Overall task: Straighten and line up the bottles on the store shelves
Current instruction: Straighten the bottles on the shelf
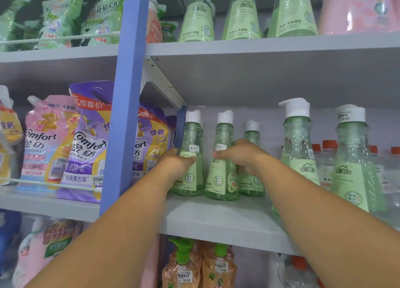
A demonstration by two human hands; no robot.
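Observation:
Three small green bottles with white caps stand at the back left of the middle shelf (216,218). My left hand (176,163) grips the leftmost bottle (191,136) around its body. My right hand (240,155) grips the middle bottle (221,179), thumb across its front. The third small bottle (252,179) stands right behind my right hand, partly hidden. Two larger green pump bottles, one (297,149) beside the other (351,157), stand nearer the front at the right.
A blue upright post (125,114) divides the shelves. Left of it hang softener pouches (86,140) behind a wire rail. Above, more green bottles (198,17) line the top shelf. Red-capped clear bottles (329,157) stand at the back right. Orange pump pouches (184,268) sit below.

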